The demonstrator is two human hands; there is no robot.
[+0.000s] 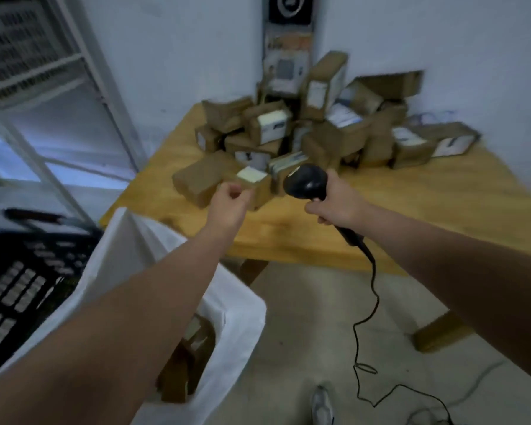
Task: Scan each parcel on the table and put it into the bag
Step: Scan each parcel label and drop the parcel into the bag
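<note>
A heap of brown cardboard parcels (pixel 334 130) with white labels lies on the wooden table (pixel 426 210) against the wall. A small parcel (pixel 253 179) with a pale label sits at the heap's near edge. My left hand (pixel 229 202) hovers right beside it, fingers loosely curled and holding nothing. My right hand (pixel 337 207) grips the handle of a black barcode scanner (pixel 305 180), whose head points at that small parcel. Its cable (pixel 371 302) hangs to the floor. A white bag (pixel 236 305) stands open below the table's near corner, with brown parcels (pixel 190 357) inside.
A black plastic crate (pixel 28 271) stands left of the bag. Behind it is a white metal rack (pixel 83 87). A tall printed box (pixel 287 50) leans against the wall behind the heap. My shoe (pixel 321 406) and loose cable lie on the grey floor.
</note>
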